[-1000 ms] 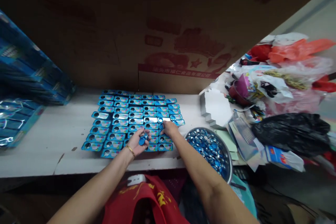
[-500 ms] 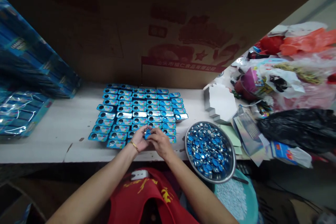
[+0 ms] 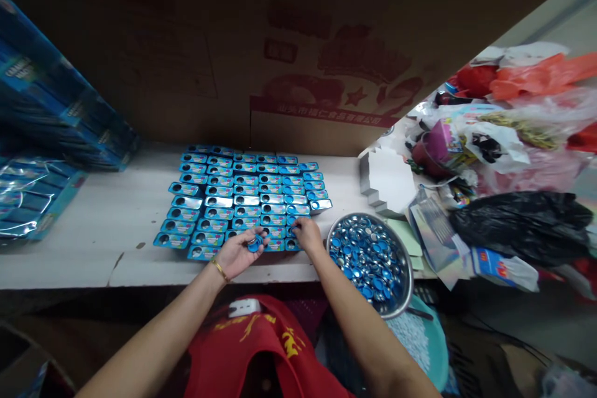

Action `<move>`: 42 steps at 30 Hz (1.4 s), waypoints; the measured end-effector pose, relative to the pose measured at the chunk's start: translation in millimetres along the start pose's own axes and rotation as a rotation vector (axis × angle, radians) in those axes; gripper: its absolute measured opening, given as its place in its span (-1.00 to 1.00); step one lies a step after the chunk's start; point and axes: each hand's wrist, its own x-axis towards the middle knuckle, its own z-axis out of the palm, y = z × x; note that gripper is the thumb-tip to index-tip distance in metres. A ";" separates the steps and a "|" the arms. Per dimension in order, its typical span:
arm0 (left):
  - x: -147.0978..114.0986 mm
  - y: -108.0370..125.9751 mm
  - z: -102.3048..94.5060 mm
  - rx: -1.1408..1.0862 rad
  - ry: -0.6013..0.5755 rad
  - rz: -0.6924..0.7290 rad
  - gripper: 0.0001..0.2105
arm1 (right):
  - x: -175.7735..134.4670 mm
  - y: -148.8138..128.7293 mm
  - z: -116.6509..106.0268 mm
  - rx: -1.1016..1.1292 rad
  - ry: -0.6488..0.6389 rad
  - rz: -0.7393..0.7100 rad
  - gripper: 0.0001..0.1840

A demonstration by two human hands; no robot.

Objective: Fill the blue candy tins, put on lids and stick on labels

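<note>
My left hand (image 3: 237, 255) is palm up, its fingers curled around a few small round blue caps with silvery rims (image 3: 254, 244). To its right, my right hand (image 3: 308, 234) pinches a round blue cap at the hole end of a small blue box; its fingertips partly hide the cap. Rows of these printed blue boxes (image 3: 247, 201) stand packed together on the table. Boxes in the left columns show dark round holes, while several in the right columns have blue discs there. A metal bowl (image 3: 407, 289) full of blue and silvery caps is beside my right forearm.
A large cardboard box (image 3: 196, 87) rises behind the rows. Blue packages (image 3: 65, 99) are stacked at left. White card pieces (image 3: 389, 180), a black plastic bag (image 3: 522, 224) and other clutter lie at right. A teal basin (image 3: 438, 348) with pale pieces is below the bowl.
My hands were together over the caps. My right hand has moved right to a box, while my left hand has stayed near the front with caps in its palm.
</note>
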 end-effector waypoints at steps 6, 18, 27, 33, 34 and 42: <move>0.1 0.6 -3.7 0.036 0.031 0.004 -0.88 | 22.8 -16.4 2.1 -0.319 -0.096 0.006 -0.67; -0.5 -4.3 5.9 0.167 -0.014 -0.093 -0.76 | 29.9 -20.9 -3.6 -0.352 -0.153 -0.013 -0.62; -26.7 -19.3 -3.3 0.213 0.002 -0.028 -0.83 | 1.6 -9.0 -2.6 -0.326 -0.016 0.016 -0.58; -42.5 -40.3 -11.1 0.238 0.007 0.059 -0.80 | 16.8 -13.6 -3.6 -0.347 -0.046 0.010 -0.49; -43.9 -41.9 -11.5 0.250 0.016 0.064 -0.80 | 18.7 -14.8 -3.2 -0.344 -0.049 0.010 -0.50; -54.5 -23.2 -23.0 0.339 0.060 0.020 -0.73 | -0.2 -26.3 -12.7 -0.261 0.030 0.040 -0.65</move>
